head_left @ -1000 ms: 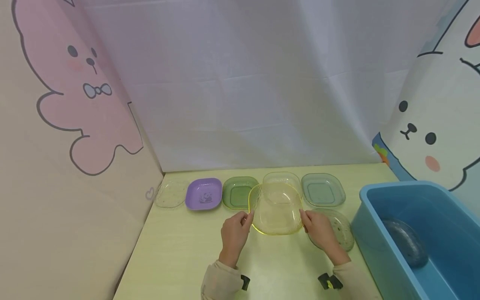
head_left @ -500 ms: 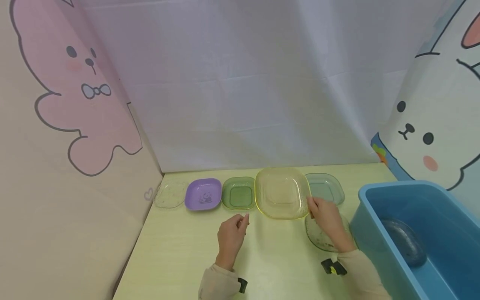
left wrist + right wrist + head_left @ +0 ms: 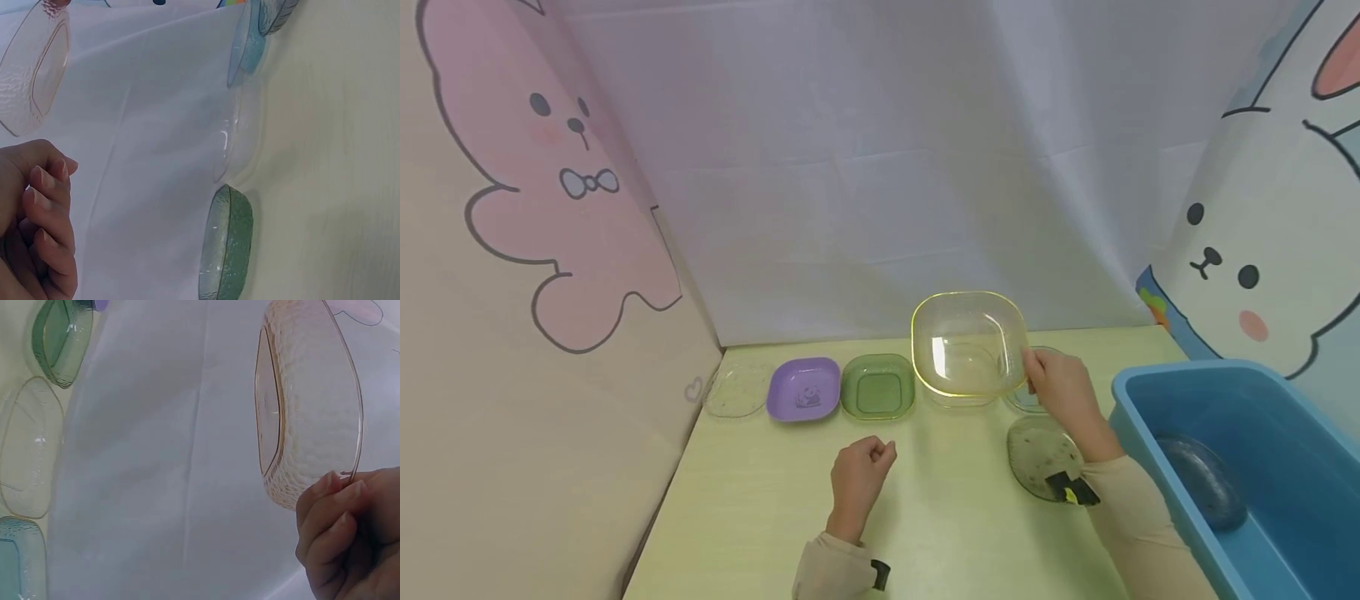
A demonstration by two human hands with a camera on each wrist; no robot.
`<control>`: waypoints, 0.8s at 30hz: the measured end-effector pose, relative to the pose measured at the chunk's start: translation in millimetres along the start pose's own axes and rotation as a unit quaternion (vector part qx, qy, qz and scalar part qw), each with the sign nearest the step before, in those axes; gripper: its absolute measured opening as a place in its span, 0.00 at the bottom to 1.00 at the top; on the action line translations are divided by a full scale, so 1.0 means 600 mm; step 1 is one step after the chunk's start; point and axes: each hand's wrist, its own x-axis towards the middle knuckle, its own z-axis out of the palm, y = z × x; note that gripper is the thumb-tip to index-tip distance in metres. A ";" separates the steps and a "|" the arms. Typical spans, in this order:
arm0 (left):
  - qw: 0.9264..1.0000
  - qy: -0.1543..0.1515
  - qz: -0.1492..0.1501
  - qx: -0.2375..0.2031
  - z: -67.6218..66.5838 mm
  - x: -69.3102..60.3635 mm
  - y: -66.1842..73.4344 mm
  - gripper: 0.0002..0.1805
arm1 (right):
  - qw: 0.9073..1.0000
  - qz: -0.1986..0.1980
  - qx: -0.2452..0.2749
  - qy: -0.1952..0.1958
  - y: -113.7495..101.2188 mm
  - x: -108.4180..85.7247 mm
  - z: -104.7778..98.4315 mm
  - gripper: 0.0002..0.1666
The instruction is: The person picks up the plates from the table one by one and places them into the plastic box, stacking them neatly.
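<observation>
My right hand (image 3: 1063,396) pinches the right rim of a see-through yellow square dish (image 3: 970,342), held up and tilted above the back of the table. In the right wrist view that dish (image 3: 319,394) shows a dimpled wall and flat base, with fingertips at its rim. Below and partly behind it sits a clear dish (image 3: 962,402). A bluish clear dish (image 3: 1026,402) is half hidden by dish and hand. My left hand (image 3: 859,483) hovers over the table, fingers loosely curled and holding nothing. Nearest to it stands a green dish (image 3: 877,387).
A purple dish (image 3: 805,390) and a clear plate (image 3: 737,390) continue the row leftward. Under the right forearm lies a greenish spotted plate (image 3: 1041,454). A blue tub (image 3: 1195,372) with a dark dish (image 3: 1202,483) inside stands right. A white cloth (image 3: 850,208) hangs behind.
My left hand has let go of the yellow dish and drawn back slightly. The right hand has raised the dish farther back, tilting it, so the spotted plate shows more.
</observation>
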 end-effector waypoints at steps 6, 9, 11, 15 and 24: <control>1.000 -0.008 -0.004 -0.007 0.002 -0.002 -0.002 0.15 | 1.000 0.006 -0.006 -0.002 -0.026 0.027 -0.031 0.30; 1.000 -0.007 -0.006 -0.009 0.002 -0.004 -0.003 0.15 | 1.000 0.000 -0.012 -0.011 -0.037 0.039 -0.047 0.30; 1.000 -0.007 -0.007 -0.009 0.003 -0.005 -0.003 0.16 | 1.000 -0.004 -0.017 -0.019 -0.042 0.045 -0.059 0.31; 1.000 -0.005 -0.009 -0.009 0.004 -0.004 -0.004 0.16 | 0.999 -0.010 -0.029 -0.021 -0.050 0.055 -0.089 0.31; 1.000 0.000 -0.013 -0.006 0.005 -0.007 -0.008 0.17 | 0.995 -0.018 -0.095 0.004 -0.059 0.065 -0.172 0.31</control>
